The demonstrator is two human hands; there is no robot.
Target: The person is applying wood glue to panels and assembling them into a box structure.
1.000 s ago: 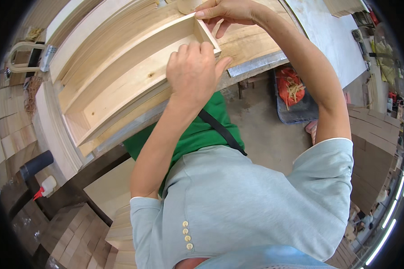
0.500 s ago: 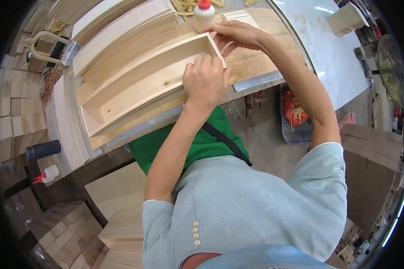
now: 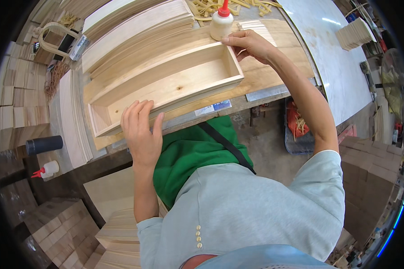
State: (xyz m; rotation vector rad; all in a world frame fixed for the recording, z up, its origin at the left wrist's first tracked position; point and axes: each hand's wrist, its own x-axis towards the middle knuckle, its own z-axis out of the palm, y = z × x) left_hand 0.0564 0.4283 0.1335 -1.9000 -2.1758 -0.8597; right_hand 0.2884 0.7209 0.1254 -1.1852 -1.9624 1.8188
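A long, shallow box of pale wood (image 3: 166, 92) with an open top lies slanted on a wooden board (image 3: 278, 58) on the workbench. My right hand (image 3: 250, 45) pinches the box's far right corner between thumb and fingers; some fingertips are hidden behind the end wall. My left hand (image 3: 141, 130) rests its fingers over the near wall towards the left end, thumb held apart. Just beyond my right hand stands a white squeeze bottle (image 3: 221, 27) with a red nozzle. Thin pale wooden strips (image 3: 258, 32) lie on the board beside it.
Stacked thin boards (image 3: 139, 33) line the bench behind the box, with another stack (image 3: 74, 116) to its left. Yellowish loops (image 3: 206, 9) are heaped at the far edge. A dark cylinder (image 3: 44, 145) and second bottle (image 3: 50, 168) sit at left. A white-topped surface (image 3: 327, 54) adjoins at right.
My left hand has left the box's right end, slid left along the near wall and loosened its fingers. My right hand stays at the far right corner.
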